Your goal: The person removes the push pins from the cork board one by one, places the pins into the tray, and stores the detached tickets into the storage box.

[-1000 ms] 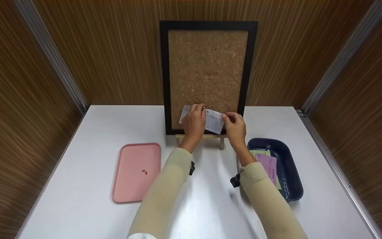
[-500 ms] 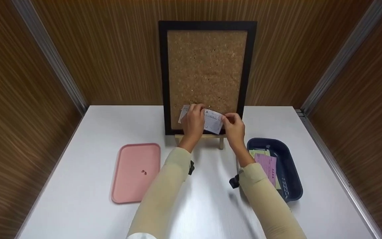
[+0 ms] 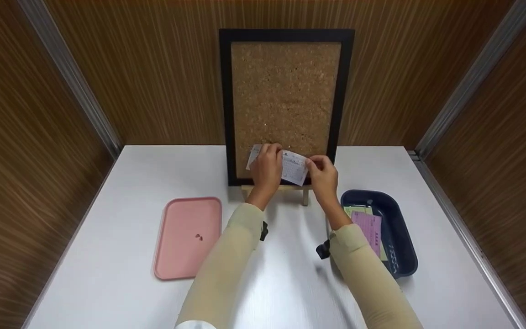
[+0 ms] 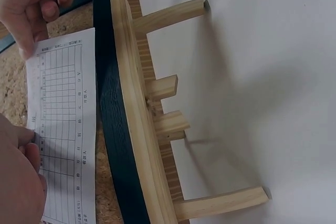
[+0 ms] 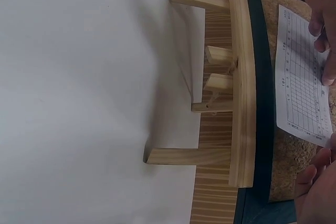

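Observation:
In the head view a white printed receipt (image 3: 294,168) with a ruled grid lies across the lower part of a black-framed corkboard (image 3: 286,91). My right hand (image 3: 323,178) pinches its upper right corner between thumb and fingertips. With fingers curled, my left hand (image 3: 267,169) is against the middle of the receipt and covers part of it. A small dark thumbtack at the left fingertips in the earliest frame is hidden now. The left wrist view shows the receipt (image 4: 65,93) between both hands, its lower edge near the frame.
A wooden easel (image 5: 242,87) supports the board. To the left lies a pink tray (image 3: 185,260) with small dark bits (image 3: 199,237). At right stands a dark blue bin (image 3: 402,237) with pink (image 3: 369,228) and green slips (image 3: 352,210). Wood-grain walls enclose the white table (image 3: 107,256).
The small dark thumbtack at the left fingertips has gone out of sight. The lower right corner of the receipt shifts very slightly; both hands stay almost in place.

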Tool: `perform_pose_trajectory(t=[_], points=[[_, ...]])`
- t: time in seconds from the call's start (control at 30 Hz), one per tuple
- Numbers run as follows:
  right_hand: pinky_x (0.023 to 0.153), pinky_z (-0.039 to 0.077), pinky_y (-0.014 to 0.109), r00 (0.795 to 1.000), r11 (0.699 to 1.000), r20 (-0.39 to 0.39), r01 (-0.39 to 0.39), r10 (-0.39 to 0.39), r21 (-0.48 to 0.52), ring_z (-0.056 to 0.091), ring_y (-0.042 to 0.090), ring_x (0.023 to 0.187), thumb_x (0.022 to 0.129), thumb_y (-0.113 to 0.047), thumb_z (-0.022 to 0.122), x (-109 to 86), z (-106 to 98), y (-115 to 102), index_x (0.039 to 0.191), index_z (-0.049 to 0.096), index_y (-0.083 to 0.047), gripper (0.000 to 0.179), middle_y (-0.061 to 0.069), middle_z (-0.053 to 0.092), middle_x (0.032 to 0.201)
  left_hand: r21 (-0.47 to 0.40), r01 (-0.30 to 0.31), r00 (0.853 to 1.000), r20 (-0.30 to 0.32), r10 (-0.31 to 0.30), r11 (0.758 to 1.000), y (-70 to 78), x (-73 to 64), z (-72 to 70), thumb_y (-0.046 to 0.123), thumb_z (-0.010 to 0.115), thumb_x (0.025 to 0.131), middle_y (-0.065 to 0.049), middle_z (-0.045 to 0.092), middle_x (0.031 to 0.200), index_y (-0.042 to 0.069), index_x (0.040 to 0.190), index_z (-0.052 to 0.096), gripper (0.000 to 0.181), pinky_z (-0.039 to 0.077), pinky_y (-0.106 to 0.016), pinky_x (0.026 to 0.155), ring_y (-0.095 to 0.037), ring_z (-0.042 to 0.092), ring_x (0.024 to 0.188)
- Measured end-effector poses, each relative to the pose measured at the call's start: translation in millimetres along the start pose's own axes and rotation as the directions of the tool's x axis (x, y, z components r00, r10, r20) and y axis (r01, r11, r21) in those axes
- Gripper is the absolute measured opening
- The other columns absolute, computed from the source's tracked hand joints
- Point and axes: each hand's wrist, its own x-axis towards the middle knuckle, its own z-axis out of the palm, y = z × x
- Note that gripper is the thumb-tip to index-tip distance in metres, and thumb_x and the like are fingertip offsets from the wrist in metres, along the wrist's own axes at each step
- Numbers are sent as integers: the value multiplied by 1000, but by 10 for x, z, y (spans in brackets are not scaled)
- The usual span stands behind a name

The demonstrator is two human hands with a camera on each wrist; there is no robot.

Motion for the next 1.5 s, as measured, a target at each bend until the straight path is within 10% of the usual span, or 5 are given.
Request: perform_pose_trajectory(t=[0.87,1.5], points=[[73,43,22,1000,1000,-15,15,-15,-2,55,15,83,97,-14,67,13,0,-58,103,67,1,15,10,64,93,-34,-35,999,3,35,999,-49,-4,-21,26,65,99,1,69,100,18,102,74,12,53,-32,65,-14,69,84],[73,44,24,1000,999,-15,22,-23,-49,56,16,85,98,-16,66,11,-82,-123,104,67,-2,16,9,65,94,-337,69,957,289,33,939,-183,-36,-318,19,64,100,-1,70,104,14,103,71,9,52,-34,80,-15,63,92]])
